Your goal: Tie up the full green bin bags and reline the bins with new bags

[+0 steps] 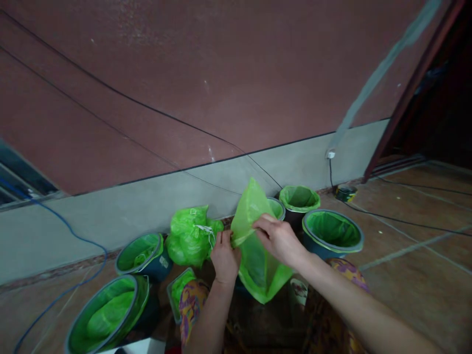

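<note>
My left hand (225, 255) pinches the edge of a translucent light-green bag (263, 268), just left of its middle. On the bag's right side, my right hand (275, 236) grips it with fingers bent around the material. Between the hands one part of the bag stands up in a peak, while its lower part hangs open toward me. Left of my left hand lies a bunched pile of bright green bags (188, 236) with white drawstrings. Below that is a small tray (170, 295) of green material, close to my patterned knee.
Buckets with green linings stand around: two at left (138, 253) (103, 314), one at right (332, 233), one by the wall (299, 199). A blue cable (81, 236) runs along the left. A small can (345, 192) sits near a black cord (391, 219). A doorway opens at far right.
</note>
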`<action>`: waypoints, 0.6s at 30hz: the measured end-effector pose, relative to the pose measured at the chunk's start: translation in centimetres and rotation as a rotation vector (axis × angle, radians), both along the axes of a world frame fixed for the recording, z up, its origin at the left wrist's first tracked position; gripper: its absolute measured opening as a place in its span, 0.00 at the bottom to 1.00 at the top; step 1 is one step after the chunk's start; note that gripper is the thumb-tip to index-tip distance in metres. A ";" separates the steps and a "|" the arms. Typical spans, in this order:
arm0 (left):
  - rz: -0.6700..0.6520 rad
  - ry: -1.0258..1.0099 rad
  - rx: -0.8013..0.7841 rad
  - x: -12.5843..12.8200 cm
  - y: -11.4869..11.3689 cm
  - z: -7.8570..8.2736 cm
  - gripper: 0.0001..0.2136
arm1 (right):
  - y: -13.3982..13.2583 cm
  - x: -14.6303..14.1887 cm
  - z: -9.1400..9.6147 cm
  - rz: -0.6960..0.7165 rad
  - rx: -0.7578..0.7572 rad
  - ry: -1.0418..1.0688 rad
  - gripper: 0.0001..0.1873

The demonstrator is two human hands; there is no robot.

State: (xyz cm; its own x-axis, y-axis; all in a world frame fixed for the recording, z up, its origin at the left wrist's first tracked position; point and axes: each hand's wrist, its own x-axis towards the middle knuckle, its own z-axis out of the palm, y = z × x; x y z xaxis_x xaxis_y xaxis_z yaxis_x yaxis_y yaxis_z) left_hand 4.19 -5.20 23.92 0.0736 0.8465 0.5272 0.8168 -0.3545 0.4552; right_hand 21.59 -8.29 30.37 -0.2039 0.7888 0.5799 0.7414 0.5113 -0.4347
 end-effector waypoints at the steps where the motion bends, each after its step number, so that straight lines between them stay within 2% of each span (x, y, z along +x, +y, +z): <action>1: 0.018 0.011 -0.026 -0.3 0.2 -0.5 0.18 | -0.2 0.7 0.5 -0.040 0.065 0.012 0.11; 5: 0.105 0.012 -0.099 -2.2 1.2 -2.5 0.15 | -1.2 4.5 2.9 -0.320 0.271 0.035 0.09; 8: 0.167 -0.086 -0.163 -4.2 1.9 -3.8 0.13 | -1.6 8.5 3.5 -0.568 0.301 0.035 0.09; 11: 0.146 -0.372 -0.299 -5.8 2.1 -5.0 0.08 | -1.5 12.4 1.8 -0.746 0.280 0.036 0.10; 14: 0.127 -0.843 -0.524 -6.4 2.0 -5.9 0.06 | -1.3 15.0 -1.5 -0.810 0.232 0.001 0.13; 16: 0.104 -1.159 -0.662 -6.4 2.0 -5.5 0.06 | -1.2 15.6 -3.1 -0.781 0.177 -0.044 0.14; 18: 0.031 -1.384 -0.719 -6.4 2.2 -4.1 0.08 | -1.2 15.5 -3.2 -0.746 0.153 -0.039 0.14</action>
State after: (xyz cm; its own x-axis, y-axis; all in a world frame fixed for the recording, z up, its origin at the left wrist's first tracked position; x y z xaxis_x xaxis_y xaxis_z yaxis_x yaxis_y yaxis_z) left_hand -2.19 -3.04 19.86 -0.1309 0.9333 -0.3343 -0.3636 0.2685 0.8920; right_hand 37.14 -9.47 27.16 0.3289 0.6371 0.6971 0.9273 -0.0784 -0.3659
